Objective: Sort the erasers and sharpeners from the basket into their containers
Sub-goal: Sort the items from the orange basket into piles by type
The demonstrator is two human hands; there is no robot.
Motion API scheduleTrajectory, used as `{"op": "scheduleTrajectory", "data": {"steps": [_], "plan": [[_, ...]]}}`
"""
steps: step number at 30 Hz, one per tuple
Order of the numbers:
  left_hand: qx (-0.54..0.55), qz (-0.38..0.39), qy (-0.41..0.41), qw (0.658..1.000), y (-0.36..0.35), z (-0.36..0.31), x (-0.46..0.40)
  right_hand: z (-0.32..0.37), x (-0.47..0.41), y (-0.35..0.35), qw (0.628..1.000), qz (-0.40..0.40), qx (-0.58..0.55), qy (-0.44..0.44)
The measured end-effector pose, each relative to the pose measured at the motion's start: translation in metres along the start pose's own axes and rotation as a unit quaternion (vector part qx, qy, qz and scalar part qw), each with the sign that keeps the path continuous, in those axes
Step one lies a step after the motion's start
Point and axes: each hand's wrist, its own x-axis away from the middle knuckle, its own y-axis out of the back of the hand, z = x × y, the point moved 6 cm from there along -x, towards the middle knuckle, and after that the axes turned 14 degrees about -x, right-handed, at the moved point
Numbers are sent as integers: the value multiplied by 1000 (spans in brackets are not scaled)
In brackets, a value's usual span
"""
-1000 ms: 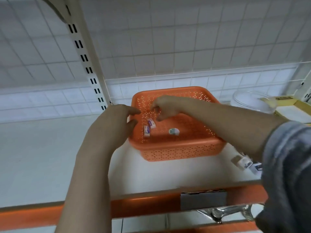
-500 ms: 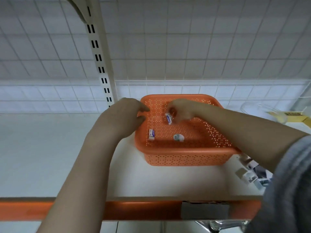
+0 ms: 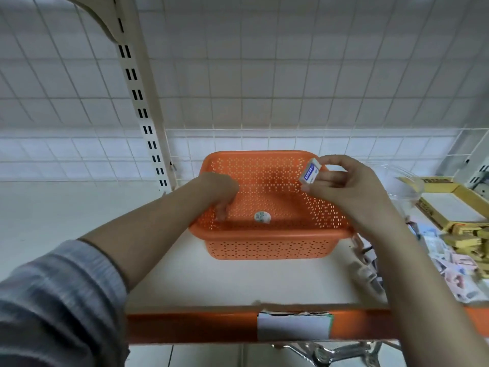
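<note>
An orange perforated basket (image 3: 267, 245) is sitting at the centre of a white shelf (image 3: 238, 282), its long side facing the viewer. The right hand (image 3: 346, 189) is hovering over the basket's 2 o'clock corner, pinching a small white eraser with a blue label (image 3: 310, 171) between thumb and fingertips, the eraser tilted and raised clear of the basket floor. The left hand (image 3: 218, 193) is reaching down inside the basket at its 9 o'clock side, fingers curled toward the floor; whether they are gripping anything I cannot tell, since the hand itself is covering that spot. A small round white item (image 3: 262, 217) is lying on the basket floor near 6 o'clock, just beside the left fingertips.

At 3 o'clock from the basket, a clear plastic container (image 3: 397, 178) is standing partly hidden behind the right wrist, and past it a yellow cardboard box (image 3: 455, 207) is lying open. Blurred small packets (image 3: 449, 268) are crowding the shelf at 4 o'clock, with the right forearm crossing in front of them. A slotted upright post (image 3: 143, 112) is rising at 11 o'clock against the wire grid backing (image 3: 291, 75). An orange shelf edge with a white label (image 3: 293, 325) is running along 6 o'clock.
</note>
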Motion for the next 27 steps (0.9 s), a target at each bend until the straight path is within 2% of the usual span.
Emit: {"op": "scheduleTrajectory", "data": {"steps": [4, 7, 10, 14, 18, 22, 25, 27], "plan": [[22, 33, -8, 999, -2, 1, -5, -5, 16, 5, 997, -44, -59, -12], [48, 25, -8, 998, -2, 2, -6, -3, 21, 4, 996, -49, -71, -22], [88, -29, -6, 996, 2, 3, -1, -6, 27, 4, 995, -64, -68, -25], [154, -145, 15, 977, 21, 13, 19, -7, 34, -1, 996, -60, -61, -15], [261, -257, 38, 930, 39, 26, 52, -1, 44, -6, 996, -79, -38, 21], [393, -354, 88, 844, 44, 32, 77, 4, 60, 1, 991, -125, -16, 49], [478, -385, 114, 781, 41, 19, 87, 5, 73, 16, 985, -159, -14, 61], [495, -409, 97, 761, 48, 1, 92, 8, 83, 29, 983, -173, -9, 61]]}}
